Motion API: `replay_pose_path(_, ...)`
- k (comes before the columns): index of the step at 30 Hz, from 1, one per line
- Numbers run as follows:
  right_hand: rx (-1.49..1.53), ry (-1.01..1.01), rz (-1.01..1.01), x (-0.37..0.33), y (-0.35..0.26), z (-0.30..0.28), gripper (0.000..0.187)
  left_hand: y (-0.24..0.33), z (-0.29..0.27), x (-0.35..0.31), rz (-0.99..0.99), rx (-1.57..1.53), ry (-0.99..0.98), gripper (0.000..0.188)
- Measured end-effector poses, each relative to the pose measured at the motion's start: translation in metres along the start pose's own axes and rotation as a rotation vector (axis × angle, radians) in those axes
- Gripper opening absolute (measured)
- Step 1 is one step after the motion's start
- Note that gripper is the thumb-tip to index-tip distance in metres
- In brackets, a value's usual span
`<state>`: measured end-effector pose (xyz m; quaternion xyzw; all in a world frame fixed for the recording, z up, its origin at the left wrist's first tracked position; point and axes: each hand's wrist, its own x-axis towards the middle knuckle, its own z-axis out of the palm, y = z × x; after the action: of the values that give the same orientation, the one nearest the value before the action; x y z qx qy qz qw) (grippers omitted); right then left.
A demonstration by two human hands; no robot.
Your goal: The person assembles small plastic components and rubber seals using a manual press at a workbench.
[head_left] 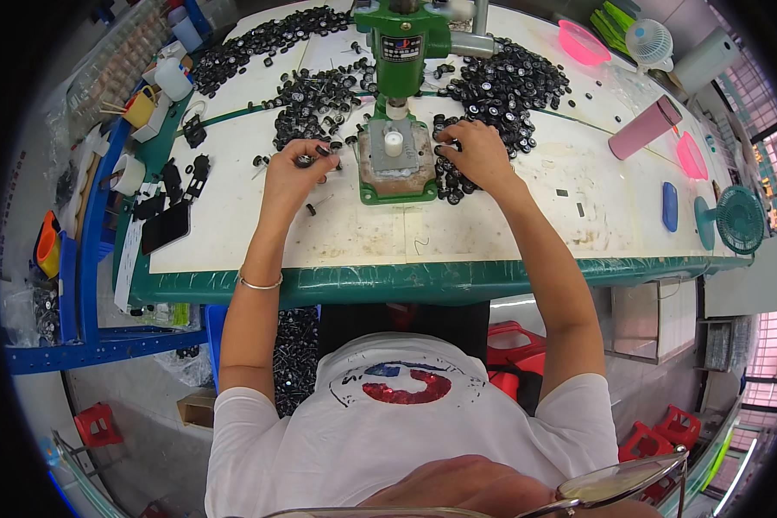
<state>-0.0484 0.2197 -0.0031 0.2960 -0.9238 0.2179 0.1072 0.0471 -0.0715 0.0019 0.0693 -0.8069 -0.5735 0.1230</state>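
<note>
A green bench press (401, 73) stands in front of me. On its base plate (397, 192) a small white cylinder (393, 144) sits upright under the ram. Left of the base, my left hand (295, 168) is closed on a small black wheel (323, 150), pinched at the fingertips; other dark pieces show by its fingers. My right hand (479, 154) is at the right side of the base, fingers curled down round a small black wheel (446, 148), partly hidden by the fingers. A heap of black wheels with thin metal pins (306, 108) lies beyond my left hand.
More black wheels (509, 91) are heaped at right. A phone (166, 227) and black parts lie at left. A pink tumbler (645, 128), a blue case (669, 207), a green fan (739, 220) and a pink basket (583, 43) stand toward the right. The table's green edge (406, 283) is near me.
</note>
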Motion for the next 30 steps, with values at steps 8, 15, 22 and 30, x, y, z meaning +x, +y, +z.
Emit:
replay_pose_path(8,-0.047,-0.111,-0.008,0.006,-0.004,-0.006,0.012,0.022,0.005,-0.004,-0.258,-0.971,-0.252,0.016)
replay_pose_path(15,0.778,-0.117,0.257,0.025,-0.038,-0.013,0.028,0.018,0.031,0.001,-0.226,-0.767,-0.216,0.024)
replay_pose_path(22,0.535,-0.068,0.061,0.019,-0.057,0.005,0.027,0.021,0.042,0.003,-0.173,-0.65,-0.118,0.021)
replay_pose_path(30,0.298,-0.013,-0.074,0.019,-0.063,-0.005,0.029,0.025,0.056,0.01,-0.019,-0.46,-0.029,0.025)
